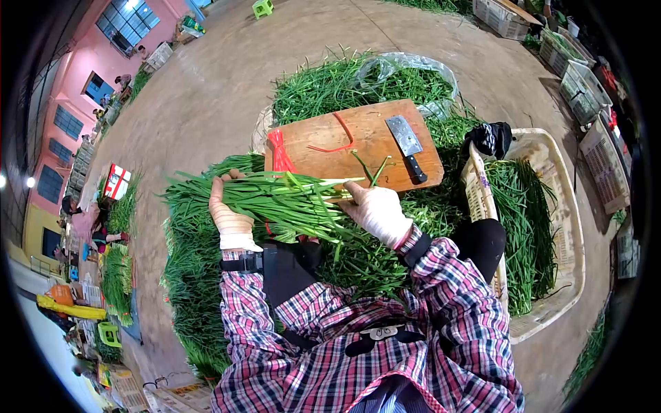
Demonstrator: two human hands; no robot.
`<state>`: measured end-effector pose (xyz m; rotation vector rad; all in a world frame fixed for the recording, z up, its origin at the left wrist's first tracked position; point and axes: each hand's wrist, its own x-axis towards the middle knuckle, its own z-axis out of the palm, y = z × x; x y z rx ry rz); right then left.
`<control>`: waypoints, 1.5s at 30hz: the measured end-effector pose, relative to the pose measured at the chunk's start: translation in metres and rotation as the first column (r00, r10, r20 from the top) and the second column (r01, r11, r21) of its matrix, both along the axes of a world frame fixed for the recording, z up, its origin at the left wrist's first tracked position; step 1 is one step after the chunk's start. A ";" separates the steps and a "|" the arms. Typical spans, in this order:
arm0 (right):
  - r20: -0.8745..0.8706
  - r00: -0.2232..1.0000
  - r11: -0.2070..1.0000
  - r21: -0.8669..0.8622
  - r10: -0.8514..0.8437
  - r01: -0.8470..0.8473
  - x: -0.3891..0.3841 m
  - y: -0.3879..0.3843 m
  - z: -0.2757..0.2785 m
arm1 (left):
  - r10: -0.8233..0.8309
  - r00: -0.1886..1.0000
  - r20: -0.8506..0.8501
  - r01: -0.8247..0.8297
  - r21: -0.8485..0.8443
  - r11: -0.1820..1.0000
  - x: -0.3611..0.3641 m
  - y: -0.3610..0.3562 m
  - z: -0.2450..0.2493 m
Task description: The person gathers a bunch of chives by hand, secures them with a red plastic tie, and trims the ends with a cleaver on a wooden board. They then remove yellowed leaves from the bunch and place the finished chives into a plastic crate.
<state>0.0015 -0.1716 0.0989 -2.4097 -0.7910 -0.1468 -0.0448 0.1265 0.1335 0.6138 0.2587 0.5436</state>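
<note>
A loose bunch of long green garlic chives (289, 199) lies level between my two hands, its pale ends toward the right. My left hand (231, 217), wrapped in light tape, is closed around the leafy end. The pale end is gripped by my right hand (380, 215), also wrapped; its fingertips are partly hidden by stalks. Just beyond the bunch is a wooden cutting board (317, 138). On it are a cleaver (405, 141) with a black handle, a bundle of red ties (279, 151), a loose red strip (344, 131) and a few stray stalks (372, 168).
Heaped chives (196, 303) lie at my left, and more (323, 86) lie behind the board beside clear plastic (413, 62). At my right stands a cream plastic crate (575, 275) with chives inside and a black bag (492, 140) on its rim. People sit far left.
</note>
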 end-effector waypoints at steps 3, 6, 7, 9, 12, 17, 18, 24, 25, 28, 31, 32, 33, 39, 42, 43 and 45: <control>-0.117 0.992 0.998 -0.053 0.036 -0.042 0.007 0.004 -0.013 | -0.020 0.999 -0.035 0.019 -0.029 0.999 0.000 -0.005 -0.001; -0.329 0.940 0.990 -0.073 0.091 -0.121 0.005 0.000 -0.005 | -0.034 0.998 -0.052 0.035 0.010 0.999 -0.004 -0.011 0.002; -0.329 0.939 0.994 -0.005 0.101 -0.108 0.006 0.002 -0.009 | -0.045 0.997 -0.059 0.046 0.010 0.999 -0.004 -0.011 0.001; -0.327 0.938 0.989 0.130 0.115 -0.076 0.006 0.005 -0.018 | -0.086 0.995 -0.059 0.088 0.022 0.996 -0.003 -0.012 0.002; -0.578 0.773 0.921 0.388 0.260 -0.020 0.008 0.011 -0.021 | -0.091 0.992 -0.092 0.090 -0.008 0.996 -0.005 -0.022 0.010; -0.749 0.391 0.667 0.658 0.535 0.348 0.006 0.011 -0.015 | -0.128 0.984 -0.121 0.134 0.047 0.990 -0.001 -0.029 0.020; -0.700 0.435 0.624 0.709 0.567 0.328 0.007 0.009 -0.016 | -0.149 0.982 -0.116 0.156 0.059 0.986 0.000 -0.021 0.019; -0.734 0.286 0.743 0.662 0.616 0.101 0.002 -0.037 -0.001 | -0.128 0.981 -0.144 0.141 0.077 0.987 0.005 0.011 0.020; -0.779 0.257 0.783 0.612 0.572 0.110 0.001 -0.044 -0.001 | -0.123 0.984 -0.129 0.128 0.034 0.991 0.005 0.014 0.020; -0.771 0.255 0.781 0.619 0.583 0.082 0.003 -0.078 -0.016 | -0.110 0.991 -0.072 0.113 0.044 0.993 0.002 0.042 0.011; -0.874 0.247 0.889 0.450 0.419 0.087 0.005 -0.108 -0.035 | 0.023 0.998 -0.060 -0.020 0.056 0.998 -0.005 0.056 0.011; -0.874 0.348 0.937 0.346 0.339 -0.042 0.005 -0.117 -0.040 | 0.058 0.995 -0.083 -0.051 0.086 0.995 -0.009 0.055 0.013; -0.887 0.431 0.985 0.130 0.165 -0.110 0.000 -0.119 -0.021 | 0.094 0.990 -0.105 -0.082 0.117 0.990 -0.012 0.055 0.014; -0.377 0.888 0.922 -0.171 0.265 -0.347 -0.027 -0.091 0.001 | 0.130 0.988 -0.084 -0.122 0.093 0.988 -0.016 0.067 0.002; -0.696 0.607 0.894 0.444 0.382 -0.053 -0.043 -0.056 0.005 | 0.100 0.992 -0.077 -0.091 0.118 0.989 -0.018 0.060 0.000; -0.805 0.401 0.826 0.536 0.437 0.174 -0.051 -0.042 0.013 | 0.089 0.993 -0.072 -0.080 0.126 0.989 -0.017 0.059 0.000; -0.788 0.291 0.687 0.616 0.542 0.387 -0.058 -0.025 0.013 | 0.151 0.985 -0.078 -0.144 0.087 0.986 -0.014 0.056 -0.004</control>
